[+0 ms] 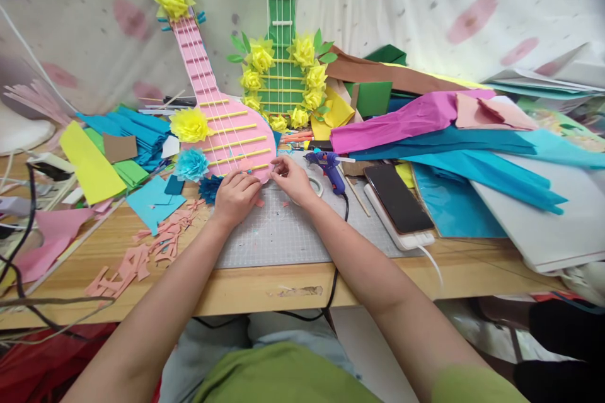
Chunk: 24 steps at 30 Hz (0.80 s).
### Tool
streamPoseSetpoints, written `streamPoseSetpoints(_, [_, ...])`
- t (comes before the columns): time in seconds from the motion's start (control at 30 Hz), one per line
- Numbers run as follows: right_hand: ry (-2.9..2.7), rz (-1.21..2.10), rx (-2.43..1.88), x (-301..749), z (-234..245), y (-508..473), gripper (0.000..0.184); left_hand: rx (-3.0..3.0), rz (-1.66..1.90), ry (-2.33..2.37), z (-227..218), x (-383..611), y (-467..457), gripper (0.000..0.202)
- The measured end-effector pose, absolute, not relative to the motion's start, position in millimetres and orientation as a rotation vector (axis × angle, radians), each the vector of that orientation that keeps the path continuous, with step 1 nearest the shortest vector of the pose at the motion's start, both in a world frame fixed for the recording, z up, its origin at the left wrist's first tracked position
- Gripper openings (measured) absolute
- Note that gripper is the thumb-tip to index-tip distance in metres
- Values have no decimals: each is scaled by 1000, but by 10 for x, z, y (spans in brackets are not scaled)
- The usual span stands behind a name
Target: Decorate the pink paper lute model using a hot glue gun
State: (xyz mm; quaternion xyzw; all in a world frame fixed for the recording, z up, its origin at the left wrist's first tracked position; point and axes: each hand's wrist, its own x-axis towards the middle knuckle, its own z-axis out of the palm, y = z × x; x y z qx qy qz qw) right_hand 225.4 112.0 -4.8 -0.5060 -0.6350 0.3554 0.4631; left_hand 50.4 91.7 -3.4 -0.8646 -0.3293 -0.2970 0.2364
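Note:
A pink paper pipa point(239, 132) leans tilted at the back of the grey cutting mat point(278, 233). It has white strings, yellow strips across its body, yellow flowers, and light and dark blue flowers along its left side. My left hand point(236, 196) rests on the lower edge of the pipa, fingers close together and bent over it. At the lower right edge, my right hand point(293, 177) has its thumb and fingertips pinched together; what lies between them is too small to make out. A roll of tape point(316, 187) is partly hidden behind my right wrist.
A blue glue gun point(329, 170) lies right of my hands, its black cord running off the table front. A phone point(397, 198) rests on a white power strip point(411, 239). Behind stands a green paper instrument point(282, 44). Pink scraps point(135, 261) and coloured papers point(472, 167) lie around.

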Motion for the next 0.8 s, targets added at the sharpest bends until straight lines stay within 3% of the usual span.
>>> streamPoseSetpoints(0.37, [-1562,796,-1283,2077,-90,1128,11,-2344,-909,-876,-45,449,879,14])
streamPoseSetpoints(0.8, [-1682,743,-1330,2026,-48,1052,11,-2403,-948,-1024,-76,426,874,13])
